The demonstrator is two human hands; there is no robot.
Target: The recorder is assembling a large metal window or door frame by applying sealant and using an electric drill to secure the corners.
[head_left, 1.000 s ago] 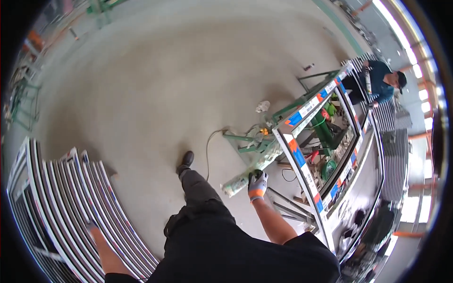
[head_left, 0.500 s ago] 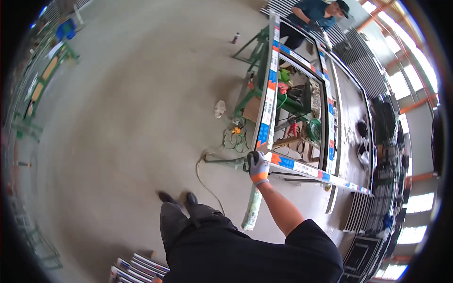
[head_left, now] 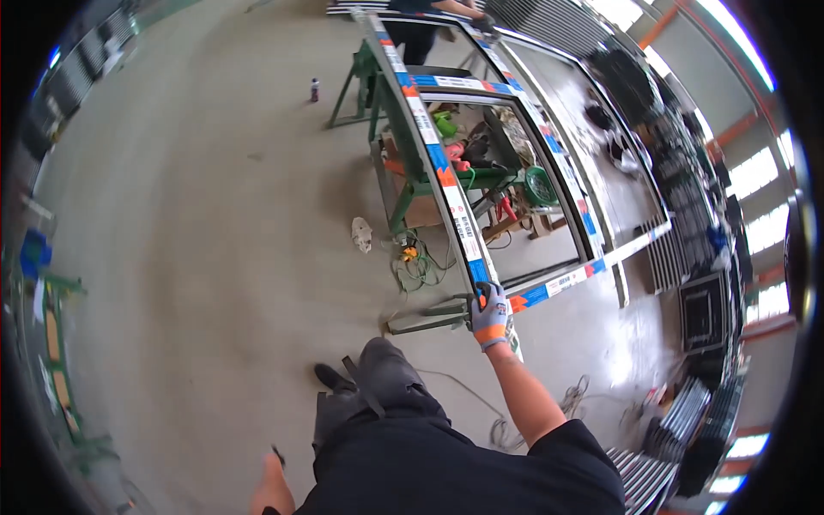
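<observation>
My right hand (head_left: 489,307), in a grey glove with an orange cuff and dark fingers, is closed around the near left corner of a large window frame (head_left: 446,184). Blue, white and orange protective tape covers the frame's bars, and it rests on green stands (head_left: 403,206). Low at the left hangs my left arm; only a dark bit of my left hand (head_left: 276,455) shows past the forearm, its fingers hidden.
A co-worker (head_left: 421,30) stands at the frame's far end, a gloved hand on it. Under the frame lie tools and a green round basket (head_left: 539,185). A cable (head_left: 421,266), a rag (head_left: 361,234) and a bottle (head_left: 315,89) are on the floor. Metal profiles (head_left: 639,481) lie at the lower right.
My view has turned and I have stepped closer to the frame's corner. My left forearm has come into sight. My right hand keeps its grip on the corner.
</observation>
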